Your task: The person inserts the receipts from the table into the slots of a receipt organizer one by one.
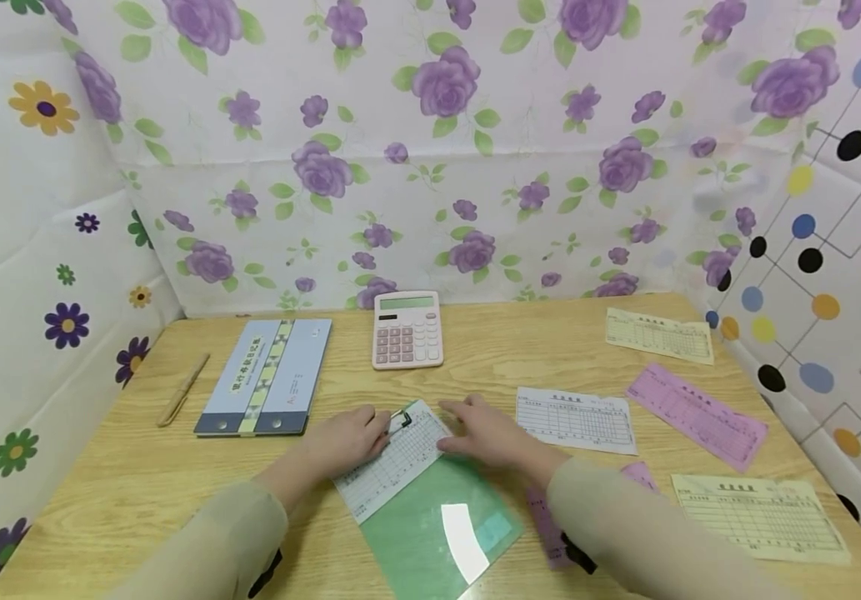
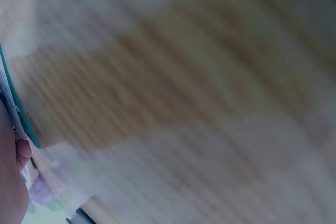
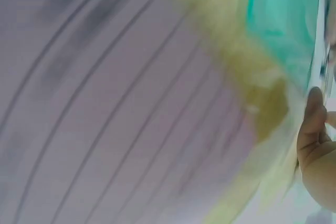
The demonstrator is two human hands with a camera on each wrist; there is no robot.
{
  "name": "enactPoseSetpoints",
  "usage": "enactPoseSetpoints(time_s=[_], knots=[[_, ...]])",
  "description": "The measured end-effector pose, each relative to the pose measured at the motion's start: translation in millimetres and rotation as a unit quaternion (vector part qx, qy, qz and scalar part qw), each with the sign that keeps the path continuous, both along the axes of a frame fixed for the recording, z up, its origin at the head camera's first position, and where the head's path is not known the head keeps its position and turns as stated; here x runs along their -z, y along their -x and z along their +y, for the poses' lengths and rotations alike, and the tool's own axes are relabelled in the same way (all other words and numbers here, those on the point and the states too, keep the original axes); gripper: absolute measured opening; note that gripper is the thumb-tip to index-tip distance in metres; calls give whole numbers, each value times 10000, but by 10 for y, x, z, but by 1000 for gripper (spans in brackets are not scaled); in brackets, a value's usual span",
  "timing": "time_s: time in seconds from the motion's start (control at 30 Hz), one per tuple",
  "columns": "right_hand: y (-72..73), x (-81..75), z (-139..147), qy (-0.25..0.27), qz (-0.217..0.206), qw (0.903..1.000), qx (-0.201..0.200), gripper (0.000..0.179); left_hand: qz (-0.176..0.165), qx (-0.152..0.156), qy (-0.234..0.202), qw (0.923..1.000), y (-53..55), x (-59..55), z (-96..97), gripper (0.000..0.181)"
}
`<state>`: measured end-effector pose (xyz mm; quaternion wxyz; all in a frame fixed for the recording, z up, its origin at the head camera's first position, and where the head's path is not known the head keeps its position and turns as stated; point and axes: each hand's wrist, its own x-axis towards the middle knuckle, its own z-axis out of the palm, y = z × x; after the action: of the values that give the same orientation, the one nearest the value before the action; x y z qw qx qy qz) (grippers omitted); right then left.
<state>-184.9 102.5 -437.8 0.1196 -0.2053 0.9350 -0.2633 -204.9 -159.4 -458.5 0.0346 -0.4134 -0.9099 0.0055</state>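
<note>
A green see-through clipboard (image 1: 430,533) lies slanted at the table's front, its black metal clip (image 1: 400,422) at the far end. On its upper part lies a white printed form (image 1: 392,465). My left hand (image 1: 351,437) grips the clipboard's far left edge beside the clip, fingers curled; the left wrist view catches only part of that hand (image 2: 16,171) next to the teal edge. At the form's right edge, my right hand (image 1: 486,429) rests with fingers spread and thumb on the paper. The right wrist view shows this hand (image 3: 315,145) at the clipboard's side.
To the left lie a blue account book (image 1: 268,375) and a tan pen (image 1: 184,390). A pink calculator (image 1: 407,329) sits at the back. On the right lie a white slip (image 1: 576,419), a pink slip (image 1: 696,414) and yellow slips (image 1: 760,515). Another pink slip (image 1: 546,525) is partly under the right arm.
</note>
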Motion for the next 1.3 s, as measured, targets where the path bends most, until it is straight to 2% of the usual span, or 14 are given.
enactPoseSetpoints(time_s=[0.13,0.3,0.53,0.7,0.87,1.07,1.3], knots=[[46,-61,422,-9,74,9998,201,65,44,0,-135,9999,-1,12,-18,21],[65,-35,986,-304,233,9988,302,60,-193,-183,-71,9996,1,36,-18,28],[-14,-9,1565,-604,304,9967,455,58,-299,-331,-76,9990,-3,43,-31,33],[-93,36,1923,-774,245,9947,634,58,-460,-570,-34,9973,-23,36,-71,34],[-168,50,2121,-789,52,9939,768,58,-566,-791,-100,9952,-57,18,-83,37],[-173,65,2181,-664,-81,9943,826,57,-832,-1294,-277,9877,-99,28,-71,47],[-141,93,2190,-749,-33,9936,847,56,-741,-1363,-347,9873,-90,55,-64,47]])
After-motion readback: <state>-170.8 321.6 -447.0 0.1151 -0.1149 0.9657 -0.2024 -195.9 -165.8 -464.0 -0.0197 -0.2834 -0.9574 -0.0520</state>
